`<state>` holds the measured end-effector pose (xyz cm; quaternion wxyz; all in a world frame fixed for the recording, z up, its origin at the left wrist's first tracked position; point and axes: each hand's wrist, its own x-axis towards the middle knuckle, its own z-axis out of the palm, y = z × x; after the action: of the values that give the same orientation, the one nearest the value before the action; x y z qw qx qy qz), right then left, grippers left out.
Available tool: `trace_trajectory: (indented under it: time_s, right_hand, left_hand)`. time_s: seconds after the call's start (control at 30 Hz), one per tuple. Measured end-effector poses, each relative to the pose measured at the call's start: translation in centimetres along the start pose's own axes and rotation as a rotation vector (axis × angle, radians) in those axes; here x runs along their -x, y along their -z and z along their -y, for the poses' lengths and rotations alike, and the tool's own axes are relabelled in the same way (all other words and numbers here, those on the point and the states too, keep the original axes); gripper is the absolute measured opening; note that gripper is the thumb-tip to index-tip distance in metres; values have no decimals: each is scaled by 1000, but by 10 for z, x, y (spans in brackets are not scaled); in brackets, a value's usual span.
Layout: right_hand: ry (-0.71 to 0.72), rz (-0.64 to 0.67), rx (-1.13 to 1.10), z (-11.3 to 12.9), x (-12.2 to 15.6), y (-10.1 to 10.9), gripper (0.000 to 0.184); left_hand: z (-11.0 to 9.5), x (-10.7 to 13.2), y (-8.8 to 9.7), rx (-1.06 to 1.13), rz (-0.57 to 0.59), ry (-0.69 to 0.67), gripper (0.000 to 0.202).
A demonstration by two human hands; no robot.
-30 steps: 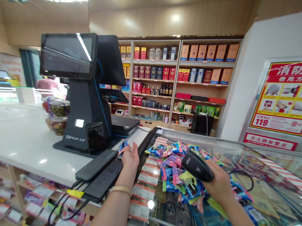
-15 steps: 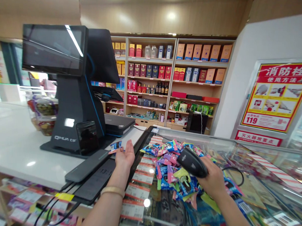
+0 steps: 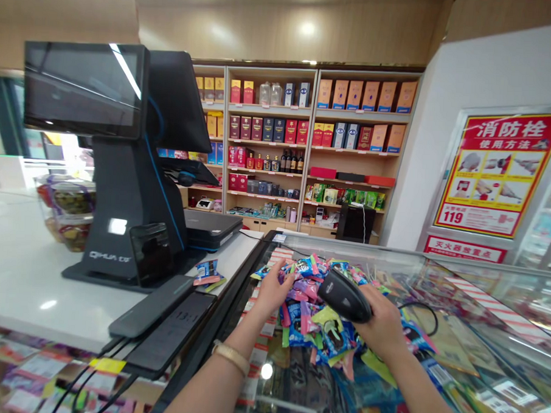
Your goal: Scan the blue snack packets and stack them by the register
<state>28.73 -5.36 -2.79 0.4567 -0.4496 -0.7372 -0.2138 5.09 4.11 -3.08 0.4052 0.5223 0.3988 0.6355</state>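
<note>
My left hand rests on a heap of small, colourful foil snack packets, its fingers spread among them. The heap lies on a glass display counter. My right hand grips a black handheld barcode scanner, holding it just above the heap's right side. A few similar packets lie apart on the white counter, beyond the glass edge and left of my left hand. A pale band circles my left wrist.
A black two-screen POS terminal stands on the white counter, with a phone leaning at its base and a dark pad at the edge. Plastic food tubs sit behind it. Stocked wooden shelves fill the back wall.
My left hand has moved from beside the white counter's edge onto the heap, and the packets now lie on the counter. The scanner stays in my right hand. The view has shifted slightly.
</note>
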Motion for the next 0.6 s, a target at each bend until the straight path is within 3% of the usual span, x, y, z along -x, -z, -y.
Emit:
trace_trajectory:
  time_s: [0.27,0.47,0.6]
  right_hand:
    - [-33,-8,8,-4,0,-1,19]
    - [-47,4,1,-5,1,-1,18]
    - [-58,5,-1,-4,0,-2,16]
  left_hand:
    - [3,2,-9,-168,218,-211,39]
    - [8,2,-3,-288,157,-288,42]
    - [5,2,-2,3,33,-129,39]
